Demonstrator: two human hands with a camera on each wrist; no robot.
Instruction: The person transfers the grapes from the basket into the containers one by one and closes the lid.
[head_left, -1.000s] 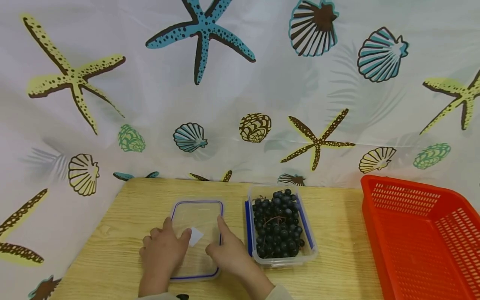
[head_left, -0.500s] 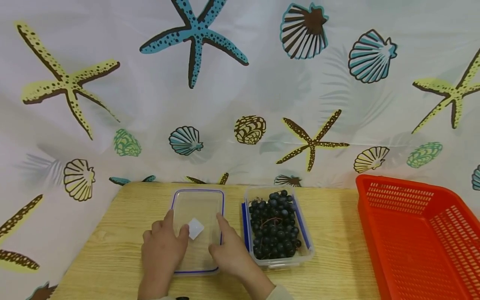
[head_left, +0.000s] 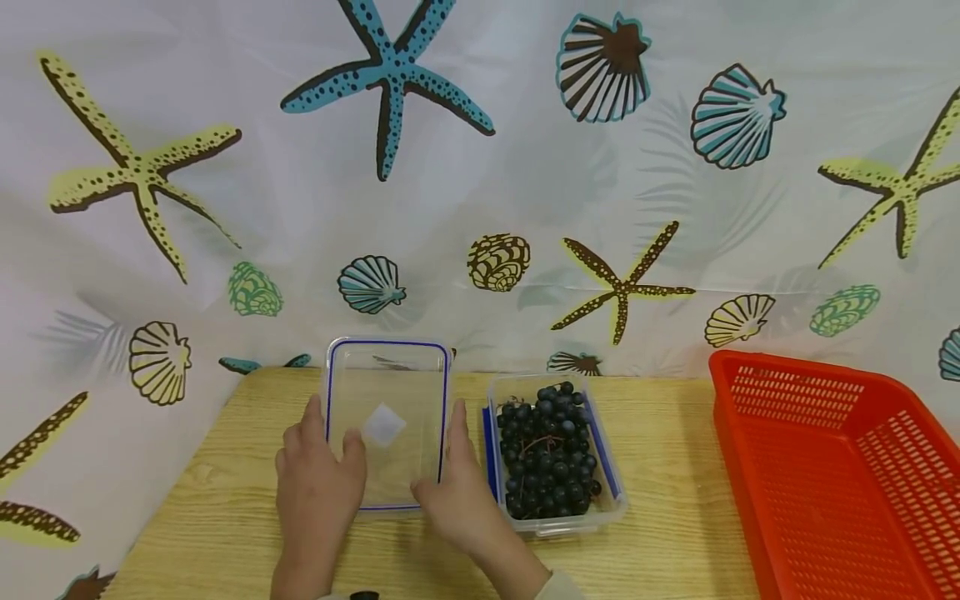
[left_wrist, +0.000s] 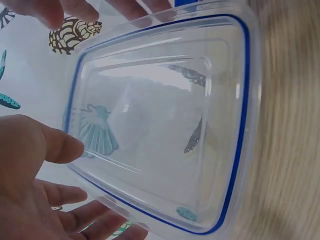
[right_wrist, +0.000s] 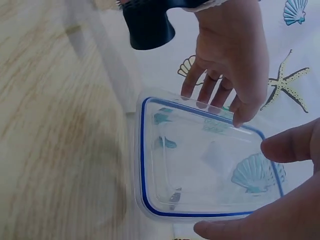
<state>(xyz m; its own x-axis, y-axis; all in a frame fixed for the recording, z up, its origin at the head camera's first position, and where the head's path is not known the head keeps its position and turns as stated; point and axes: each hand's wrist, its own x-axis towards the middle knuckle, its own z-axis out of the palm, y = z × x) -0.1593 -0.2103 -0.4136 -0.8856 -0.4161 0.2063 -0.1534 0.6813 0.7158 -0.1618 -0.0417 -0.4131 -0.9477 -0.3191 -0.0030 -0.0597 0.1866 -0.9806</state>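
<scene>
A clear plastic lid [head_left: 420, 450] with a blue seal line is tilted up toward the back, its near edge low over the table. My left hand [head_left: 315, 487] holds its left side, thumb at the rim and fingers behind, as the left wrist view shows on the lid [left_wrist: 150, 120]. On the opposite side my right hand [head_left: 465, 504] grips the rim between thumb and fingers. A small white square [head_left: 384, 425] shows through or on the lid. To the right, a clear container [head_left: 558, 527] holds dark grapes [head_left: 551, 458].
A red perforated basket [head_left: 825, 492] stands at the right of the wooden table [head_left: 667, 467]. Behind the table hangs a white cloth [head_left: 450, 183] printed with starfish and shells. A blue flap [head_left: 491, 458] lies along the grape container's left side.
Both hands have raised the lid's far edge, tilting it up and away from the table. The head view has shifted slightly. The grape container and basket stay in place.
</scene>
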